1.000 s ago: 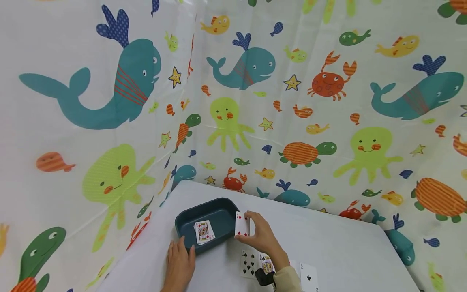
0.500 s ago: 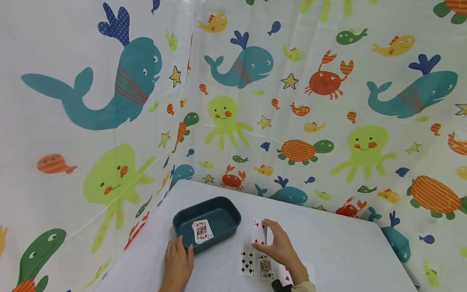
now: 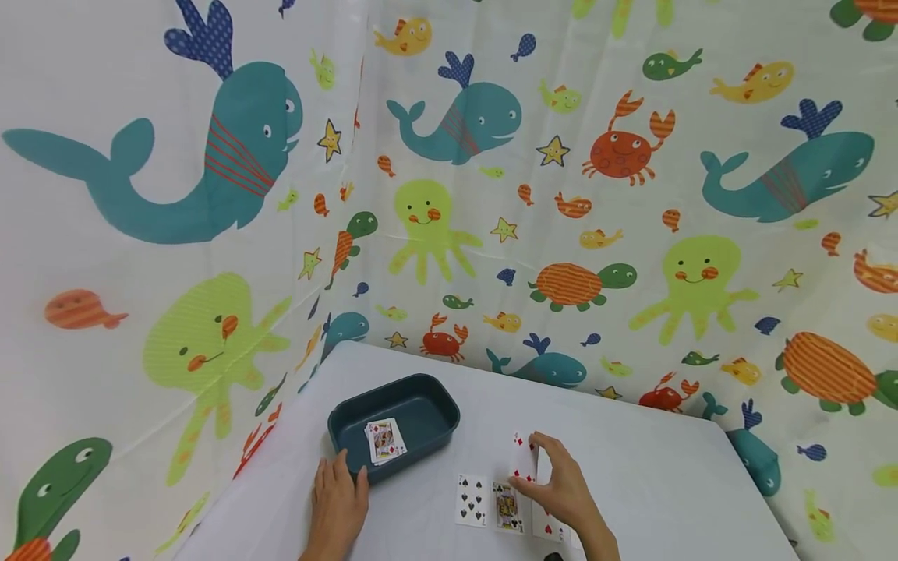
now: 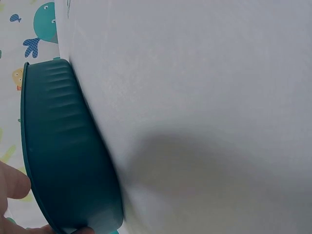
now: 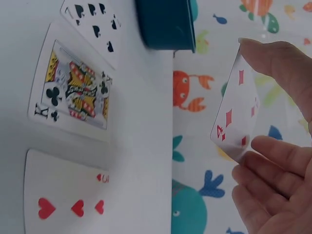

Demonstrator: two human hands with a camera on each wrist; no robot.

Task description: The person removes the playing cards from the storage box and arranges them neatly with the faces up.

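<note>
My right hand (image 3: 564, 487) pinches a playing card, the four of diamonds (image 5: 239, 109), by its opposite edges between thumb and fingers. It holds the card up over the row of cards on the table. Under and beside it lie a spade card (image 3: 471, 500), the king of clubs (image 3: 507, 506) and the three of hearts (image 5: 63, 195), all face up. At the near left of a dark teal tray (image 3: 428, 421), my left hand (image 3: 337, 502) rests its fingertips on the rim and wall. Inside the tray is a small stack of cards (image 3: 384, 441), a face card on top.
A white table (image 3: 652, 483) bears the tray and cards. Part of another white card (image 3: 576, 539) shows behind my right wrist. A curtain (image 3: 484, 195) printed with sea animals hangs along the table's back and left sides.
My right hand has carried the four of diamonds from beside the tray's right end, rightward and nearer, over the row of cards. My left hand has stayed at the tray.
</note>
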